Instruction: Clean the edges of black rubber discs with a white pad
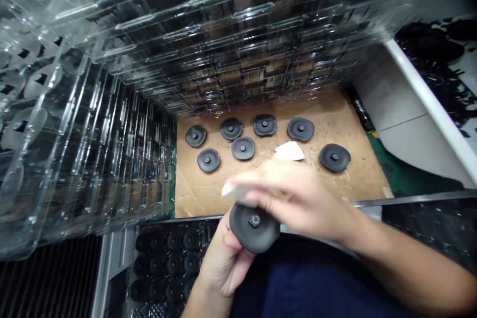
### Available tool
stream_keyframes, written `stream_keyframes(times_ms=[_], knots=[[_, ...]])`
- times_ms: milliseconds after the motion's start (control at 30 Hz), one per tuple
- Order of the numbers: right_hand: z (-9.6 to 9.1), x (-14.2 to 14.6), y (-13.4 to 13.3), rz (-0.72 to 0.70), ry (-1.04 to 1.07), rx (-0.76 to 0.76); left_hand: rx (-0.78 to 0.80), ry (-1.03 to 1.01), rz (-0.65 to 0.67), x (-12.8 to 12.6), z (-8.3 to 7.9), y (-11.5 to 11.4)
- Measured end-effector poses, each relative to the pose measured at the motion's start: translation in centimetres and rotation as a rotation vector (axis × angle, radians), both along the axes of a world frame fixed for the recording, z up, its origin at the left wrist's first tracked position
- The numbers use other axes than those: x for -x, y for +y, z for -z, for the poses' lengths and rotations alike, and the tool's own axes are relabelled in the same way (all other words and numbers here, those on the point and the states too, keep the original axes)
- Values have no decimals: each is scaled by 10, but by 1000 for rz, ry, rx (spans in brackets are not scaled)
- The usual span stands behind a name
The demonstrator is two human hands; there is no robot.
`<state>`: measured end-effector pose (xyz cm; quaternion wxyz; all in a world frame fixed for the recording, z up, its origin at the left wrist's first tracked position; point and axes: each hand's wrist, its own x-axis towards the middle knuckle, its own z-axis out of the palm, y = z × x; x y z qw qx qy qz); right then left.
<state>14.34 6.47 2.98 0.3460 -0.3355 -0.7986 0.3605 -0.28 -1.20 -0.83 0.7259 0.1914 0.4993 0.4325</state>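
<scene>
The left hand [225, 261] is closed around the edge of a black disc [257, 238], with the thumb on its left side. The disc is just off the near edge of the brown cardboard [201, 194], and its face, with a small nut [255, 220] in the middle, is turned up. The right hand [298, 194] is over the near part of the cardboard, with its fingers closed on a white pad [233, 191]. The pad is at the disc's far rim, but it is blurry, so I cannot tell if they touch. The disc is almost round, so no long way shows; the left hand is nearer, as it has the disc in its grip. On the cardboard lie 7 more discs [243, 148], well apart from the left hand, and 1 white piece [290, 150] near the right hand. Clear trays [223, 25] stand in tall piles past the cardboard's far edge and along its left side. A tray of dark discs [174, 263] sits off its near left corner.
</scene>
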Motion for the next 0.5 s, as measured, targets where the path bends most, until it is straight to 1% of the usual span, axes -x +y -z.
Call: stream_keyframes(times_ms=[67,100,133,200,267,333,400,433,500], knots=[[16,-9,7,216,-42,239,60,-265,-17,6,-2,0],[26,-13,6,286,-71,324,71,-362,-39,8,-3,0],[36,-16,2,310,-100,375,80,-426,-73,10,-3,0],[57,-20,-15,270,-160,415,88,-445,-141,13,-3,1],[76,-21,-38,204,-210,410,104,-433,-198,13,-1,3],[91,-21,-56,157,-238,393,115,-435,-238,13,0,4],[96,-23,-62,157,-244,379,121,-442,-259,13,1,5],[95,-24,-59,174,-247,376,123,-443,-267,13,1,5],[82,-24,-48,238,-246,376,129,-436,-276,11,0,6]])
